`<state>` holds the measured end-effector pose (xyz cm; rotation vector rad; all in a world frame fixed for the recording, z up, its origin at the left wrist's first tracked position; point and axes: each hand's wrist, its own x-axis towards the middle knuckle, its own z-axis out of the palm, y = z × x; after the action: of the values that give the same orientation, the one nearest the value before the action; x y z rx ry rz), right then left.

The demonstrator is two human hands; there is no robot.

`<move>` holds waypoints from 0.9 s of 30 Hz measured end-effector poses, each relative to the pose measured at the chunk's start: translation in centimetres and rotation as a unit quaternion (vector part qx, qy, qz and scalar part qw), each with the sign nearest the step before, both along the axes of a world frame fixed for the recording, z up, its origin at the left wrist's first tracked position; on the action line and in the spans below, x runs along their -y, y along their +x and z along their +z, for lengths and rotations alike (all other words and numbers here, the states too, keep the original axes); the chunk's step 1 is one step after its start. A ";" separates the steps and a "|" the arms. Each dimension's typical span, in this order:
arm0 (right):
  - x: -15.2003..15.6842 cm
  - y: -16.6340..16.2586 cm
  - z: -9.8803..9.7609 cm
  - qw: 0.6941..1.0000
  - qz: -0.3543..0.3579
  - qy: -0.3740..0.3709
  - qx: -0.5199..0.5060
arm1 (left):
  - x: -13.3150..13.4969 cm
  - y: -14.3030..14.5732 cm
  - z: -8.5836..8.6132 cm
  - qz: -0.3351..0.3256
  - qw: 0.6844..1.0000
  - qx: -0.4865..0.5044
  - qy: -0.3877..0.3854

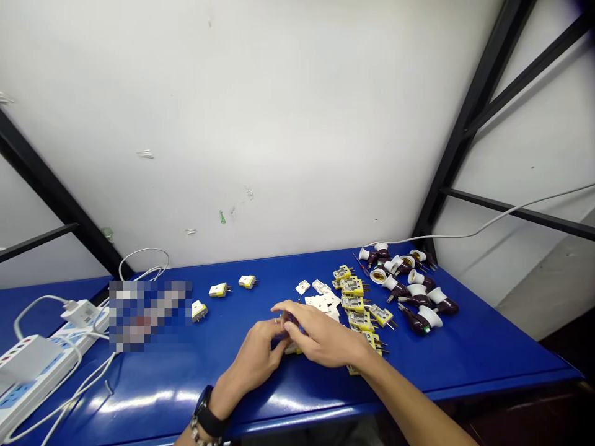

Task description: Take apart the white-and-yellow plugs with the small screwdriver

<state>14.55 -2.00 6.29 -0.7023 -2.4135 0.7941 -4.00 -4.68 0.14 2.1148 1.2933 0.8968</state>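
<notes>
Dark part (290,319) sits pinched between the fingers (297,310) of the left hand (253,359) and right hand (325,336), just above the blue tabletop (483,353). Yellow plugs (354,303) lie just beside the right hand, with lamp holders (418,297) farther right.

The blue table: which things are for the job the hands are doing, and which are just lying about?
For the job:
left hand
right hand
small dark part between them
yellow-and-white plugs
white square plates
brown-and-white lamp sockets

Just lying about:
white power strip
white charger
white cable
</notes>
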 end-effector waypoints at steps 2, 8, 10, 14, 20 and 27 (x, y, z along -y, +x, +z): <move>-0.2 -0.2 -0.1 0.999 -0.024 -0.015 -0.020 | -0.3 0.3 -0.1 0.017 1.000 0.014 0.002; -0.1 -0.3 -0.6 0.994 -0.083 -0.017 -0.065 | -0.5 0.6 0.0 0.017 0.999 0.032 0.011; 0.0 -0.2 -0.6 0.994 -0.079 -0.033 -0.070 | -0.6 0.6 0.0 0.000 1.000 0.022 0.020; 0.0 -0.1 -1.1 0.991 -0.075 -0.053 -0.102 | -0.7 0.4 -0.5 0.038 0.999 0.011 0.032; -0.1 0.3 -2.2 0.964 -0.114 -0.136 -0.196 | 0.3 -0.3 0.1 0.042 0.999 -0.027 -0.010; 0.0 0.5 -2.9 0.936 -0.139 -0.181 -0.267 | 0.6 -0.4 0.3 0.027 0.998 -0.057 -0.012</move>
<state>15.04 -2.04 3.42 -0.8146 -1.6569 1.1478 -4.43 -5.28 0.47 2.1490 1.4172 0.7864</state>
